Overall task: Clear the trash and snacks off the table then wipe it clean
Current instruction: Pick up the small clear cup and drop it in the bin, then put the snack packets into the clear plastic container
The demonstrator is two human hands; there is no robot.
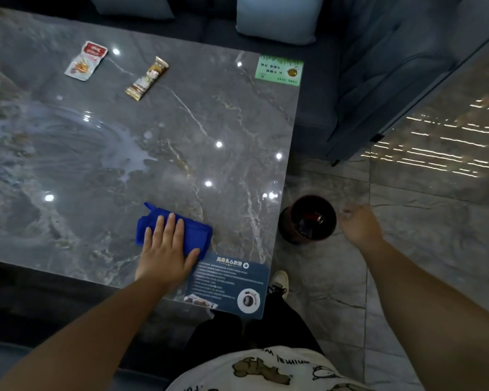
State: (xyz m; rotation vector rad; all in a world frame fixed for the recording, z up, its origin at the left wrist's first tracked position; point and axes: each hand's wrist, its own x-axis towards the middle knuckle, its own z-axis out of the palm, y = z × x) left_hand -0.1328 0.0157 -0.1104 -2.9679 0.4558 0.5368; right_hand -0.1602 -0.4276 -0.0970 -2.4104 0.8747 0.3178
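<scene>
**Cloth down, wrappers waiting**

Your marble desk (181,131) is carrying a milky smear at left. The bin (308,220) is standing on the floor beside it. Your left hand (167,252) is lying flat, fingers spread, on the blue cloth (194,231) — your right hand (360,225) is hanging loosely open beside the bin. Two snack wrappers (86,61) (147,79) are lying at the far side.

We look down at a grey marble table (209,122). Our left hand (167,249) lies flat, fingers spread, on a folded blue cloth (192,232) near the table's near edge. Our right hand (359,224) hangs open and empty over the tiled floor, just beside a dark round bin (308,218) standing by the table's corner. At the far side lie a red-and-white snack packet (86,61) and a gold wrapper (147,79), well apart from the cloth. A milky smear (124,156) marks the tabletop between them.
</scene>
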